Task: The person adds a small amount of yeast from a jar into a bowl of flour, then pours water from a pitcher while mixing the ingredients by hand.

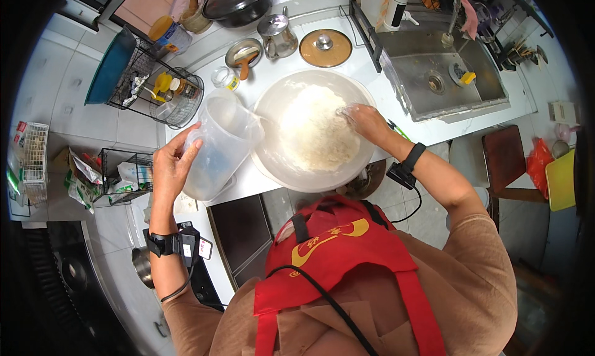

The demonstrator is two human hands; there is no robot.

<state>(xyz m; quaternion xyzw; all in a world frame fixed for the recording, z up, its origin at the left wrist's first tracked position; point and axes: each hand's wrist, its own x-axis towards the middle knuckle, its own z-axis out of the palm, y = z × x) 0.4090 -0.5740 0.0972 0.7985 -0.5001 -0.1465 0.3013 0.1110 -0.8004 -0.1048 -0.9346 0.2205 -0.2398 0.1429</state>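
My left hand [179, 163] grips a translucent plastic pitcher [216, 156] by its side, tilted with its spout over the left rim of a large whitish bowl [297, 184]. A thin stream seems to run from the spout into the bowl. White flour [316, 128], partly clumped, fills much of the bowl's bottom. Over the flour's right side is my right hand [362, 119], its fingertips dusted with flour and reaching into the bowl; whether they pinch anything is hidden. The bowl stands at the front edge of the white countertop [251, 188].
Behind the bowl are a glass lid [325, 48], a metal pot [277, 35], a small metal dish [244, 53] and a glass jar [225, 78]. A wire rack [176, 95] stands left, a steel sink [446, 68] lies right. A black casserole [238, 5] sits farther back.
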